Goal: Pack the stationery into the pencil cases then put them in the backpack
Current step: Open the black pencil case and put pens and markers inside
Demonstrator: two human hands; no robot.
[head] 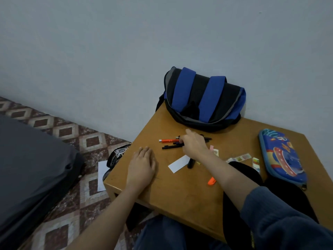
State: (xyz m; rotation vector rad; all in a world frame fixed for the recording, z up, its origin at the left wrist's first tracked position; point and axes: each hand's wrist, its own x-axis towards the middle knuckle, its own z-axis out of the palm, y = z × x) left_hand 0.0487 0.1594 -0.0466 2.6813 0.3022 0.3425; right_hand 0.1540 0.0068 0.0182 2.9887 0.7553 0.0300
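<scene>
A blue and black backpack point(203, 98) lies at the far edge of the wooden table point(180, 192), against the wall. A blue cartoon pencil case point(282, 157) rests at the right. A black pencil case point(239, 170) lies under my right forearm, mostly hidden. Several pens point(169, 142), orange and black, lie in the middle. My right hand point(194, 145) is over them with fingers closed around some black pens. My left hand point(142, 163) rests flat on the table, holding nothing. An orange marker point(212, 181), a black marker point(191, 163), a white card point(179, 163) and erasers point(239, 158) lie nearby.
Another black pouch with white print point(116, 156) hangs off the table's left edge. A white sheet point(101, 175) lies on the patterned floor. A dark mattress point(32, 168) fills the left. The grey wall stands right behind the backpack.
</scene>
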